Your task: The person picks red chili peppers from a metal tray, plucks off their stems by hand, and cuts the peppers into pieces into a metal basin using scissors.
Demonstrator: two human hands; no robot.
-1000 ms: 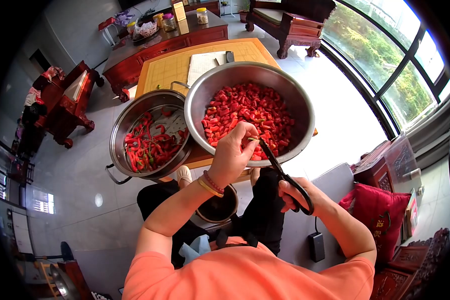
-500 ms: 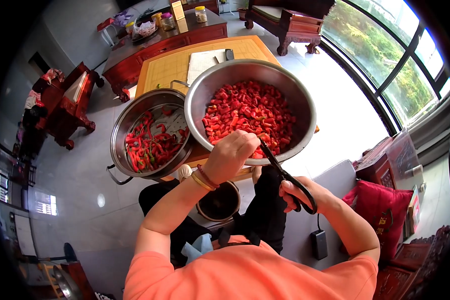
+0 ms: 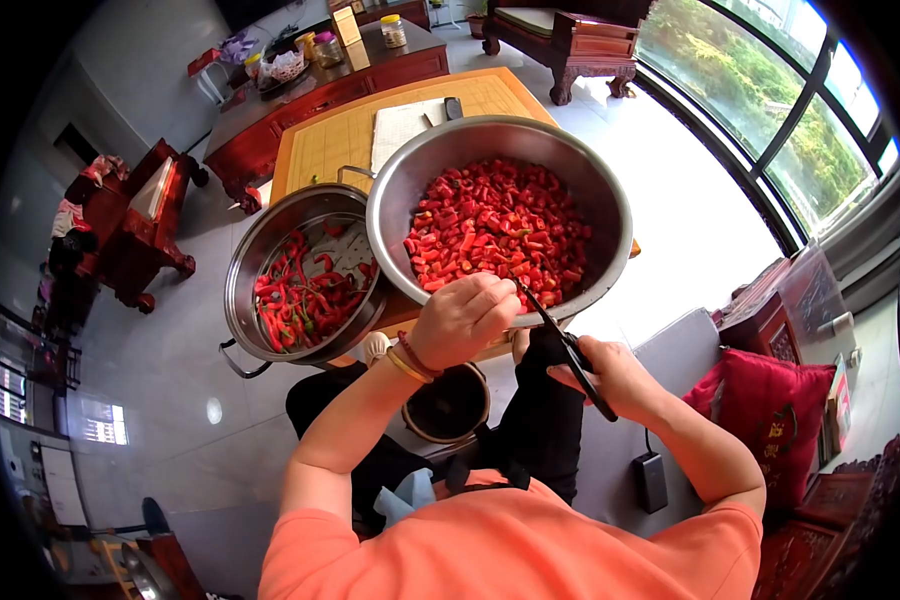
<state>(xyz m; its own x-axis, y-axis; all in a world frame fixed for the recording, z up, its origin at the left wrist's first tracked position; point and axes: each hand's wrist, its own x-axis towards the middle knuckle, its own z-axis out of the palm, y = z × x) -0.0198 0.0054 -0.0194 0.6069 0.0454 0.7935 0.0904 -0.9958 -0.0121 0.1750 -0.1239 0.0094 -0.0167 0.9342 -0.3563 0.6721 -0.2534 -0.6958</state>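
Just beside the tips of the scissors (image 3: 570, 348), the left hand (image 3: 467, 315) had its fingers together, on what I couldn't tell; the right hand's (image 3: 613, 376) were clamped on the handles. Cut peppers (image 3: 500, 225) lay in the basin (image 3: 394, 195) at one o'clock from the left hand, whole chillies (image 3: 300, 310) in the pot (image 3: 233, 290) near ten.

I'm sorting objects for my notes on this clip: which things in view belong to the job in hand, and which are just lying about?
Belong to the job:
black scissors, in the right hand
left hand, close to their tips
steel basin of cut red peppers
steel pot of whole red peppers

Just lying about, it seems:
red cushion
small black box
yellow-lidded jar on the cabinet
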